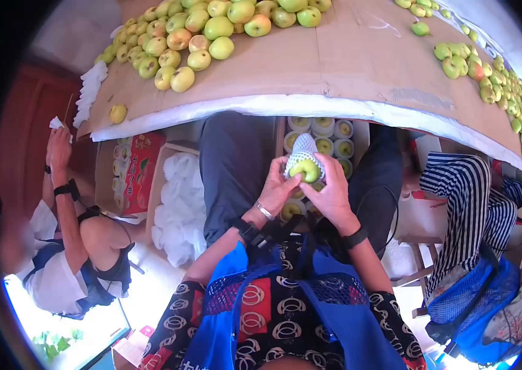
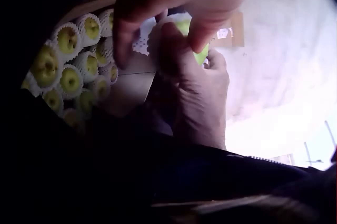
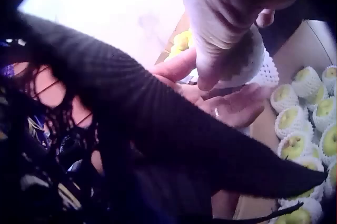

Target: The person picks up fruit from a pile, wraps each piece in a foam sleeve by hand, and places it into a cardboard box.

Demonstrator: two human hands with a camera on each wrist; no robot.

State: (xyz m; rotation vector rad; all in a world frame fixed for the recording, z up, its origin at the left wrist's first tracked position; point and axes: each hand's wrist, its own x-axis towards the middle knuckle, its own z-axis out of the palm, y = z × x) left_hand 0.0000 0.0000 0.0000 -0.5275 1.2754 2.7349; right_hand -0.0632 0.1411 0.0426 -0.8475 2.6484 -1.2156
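Note:
Both hands hold one green apple [image 1: 304,171] wrapped partly in a white foam net [image 1: 303,145], above a box of netted apples. My left hand [image 1: 275,191] curls round its left side, thumb on the fruit. From the right, my right hand [image 1: 333,192] grips it with thumb and fingers. In the left wrist view the right hand [image 2: 197,98] is around the net, and the left hand [image 2: 152,8] reaches over it from above. The right wrist view shows the net [image 3: 269,71] between the hands; much of the apple is hidden there.
Loose apples [image 1: 221,28] lie on the cardboard-covered table [image 1: 335,74] ahead, more at its right. White foam nets fill a box [image 1: 177,203] at left, beside a red carton [image 1: 142,172]. One person [image 1: 57,246] sits at left, another in striped trousers [image 1: 458,191] at right.

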